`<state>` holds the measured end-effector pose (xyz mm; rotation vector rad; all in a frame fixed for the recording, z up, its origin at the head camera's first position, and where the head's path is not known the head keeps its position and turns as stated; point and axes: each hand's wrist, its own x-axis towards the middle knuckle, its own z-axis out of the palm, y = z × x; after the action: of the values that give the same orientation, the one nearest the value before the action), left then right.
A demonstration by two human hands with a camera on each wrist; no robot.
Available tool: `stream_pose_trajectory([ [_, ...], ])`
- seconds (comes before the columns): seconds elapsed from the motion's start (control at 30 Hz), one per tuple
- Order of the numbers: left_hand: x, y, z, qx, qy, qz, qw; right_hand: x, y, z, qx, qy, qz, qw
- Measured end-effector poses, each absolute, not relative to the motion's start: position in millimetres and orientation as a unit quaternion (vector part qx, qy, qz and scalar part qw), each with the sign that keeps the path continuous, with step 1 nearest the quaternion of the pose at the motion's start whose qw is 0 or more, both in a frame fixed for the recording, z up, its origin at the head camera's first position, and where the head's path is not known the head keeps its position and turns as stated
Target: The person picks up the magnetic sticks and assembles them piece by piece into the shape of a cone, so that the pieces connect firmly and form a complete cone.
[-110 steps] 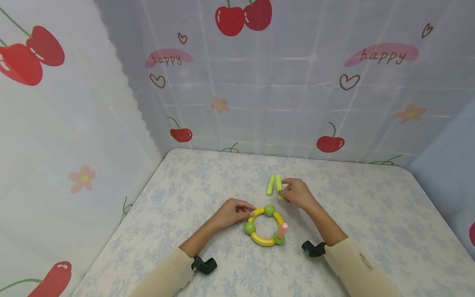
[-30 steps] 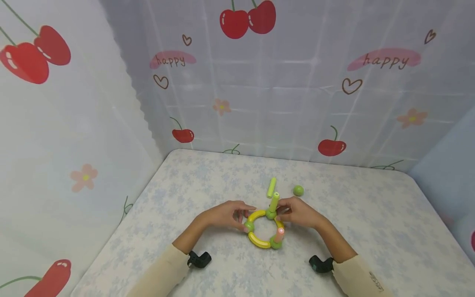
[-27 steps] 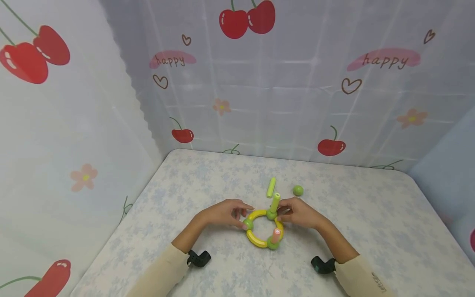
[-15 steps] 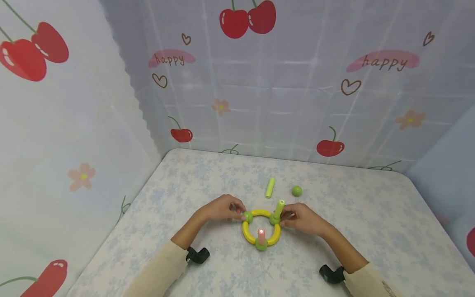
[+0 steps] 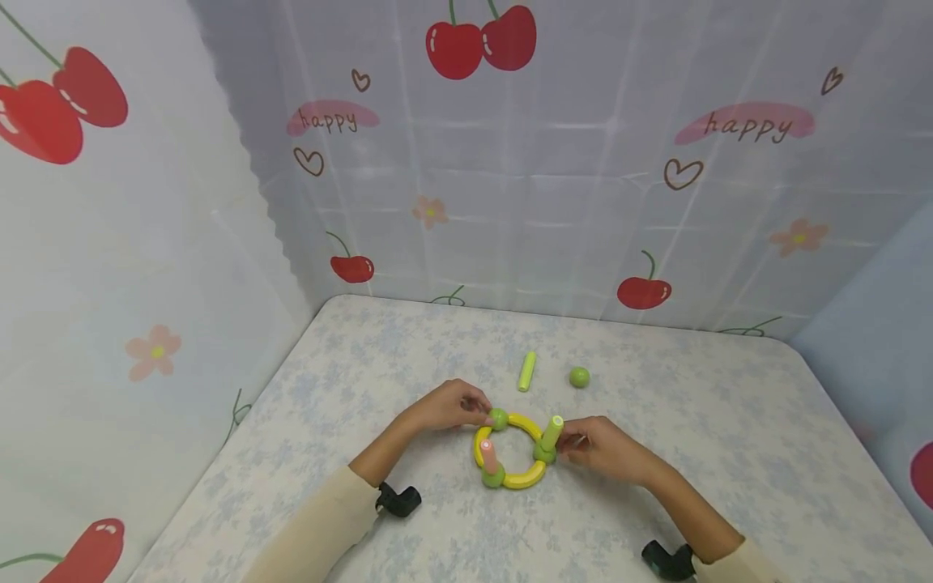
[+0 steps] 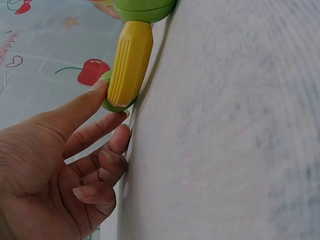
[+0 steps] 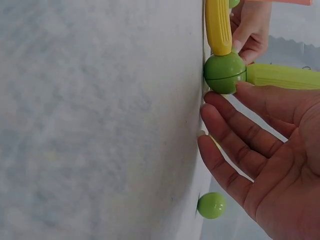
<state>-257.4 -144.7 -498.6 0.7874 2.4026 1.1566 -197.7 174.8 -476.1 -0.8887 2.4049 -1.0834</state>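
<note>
On the table lies a toy ring of curved yellow rods (image 5: 525,481) joined by three green balls. My left hand (image 5: 449,405) pinches the far-left green ball (image 5: 499,419) between thumb and index finger; its other fingers curl loosely below in the left wrist view. At the ring's right side, my right hand (image 5: 608,449) pinches another green ball (image 7: 225,73) with thumb and index finger. A light-green rod (image 5: 552,433) stands up from that ball. The near-left green ball (image 5: 493,476) bears an upright pink rod (image 5: 489,457), and no hand touches it.
Beyond the ring, a loose light-green rod (image 5: 527,372) and a single green ball (image 5: 579,376) lie on the patterned tabletop (image 5: 408,340). Cherry-printed curtains (image 5: 510,202) hang behind the table and along its left side.
A light-green rod was picked up and now stands on a ring ball. Both hands have turned the ring clockwise, so the pink rod has swung from near right to near left.
</note>
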Motion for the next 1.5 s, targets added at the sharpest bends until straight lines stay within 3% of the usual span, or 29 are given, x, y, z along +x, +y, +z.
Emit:
stream_pose_trajectory([
  [0.53,-262,-131,-504,0.296,0.844,0.414,0.17,-179,179,-467,-0.343,0.839,-0.379,0.186],
  [0.7,-258,-139,-506,0.267,0.839,0.439,0.181,-188,181,-461,-0.296,0.864,-0.395,0.1],
  [0.83,-252,-146,-507,0.241,0.814,0.48,0.222,-201,178,-453,-0.254,0.88,-0.401,0.012],
  [0.93,-247,-149,-509,0.23,0.791,0.508,0.252,-214,172,-447,-0.239,0.885,-0.398,-0.017],
  [1.1,-241,-151,-515,0.213,0.772,0.535,0.269,-238,156,-442,-0.215,0.895,-0.39,-0.014],
  [1.5,-238,-153,-520,0.208,0.766,0.551,0.258,-281,121,-451,-0.176,0.924,-0.339,0.023],
])
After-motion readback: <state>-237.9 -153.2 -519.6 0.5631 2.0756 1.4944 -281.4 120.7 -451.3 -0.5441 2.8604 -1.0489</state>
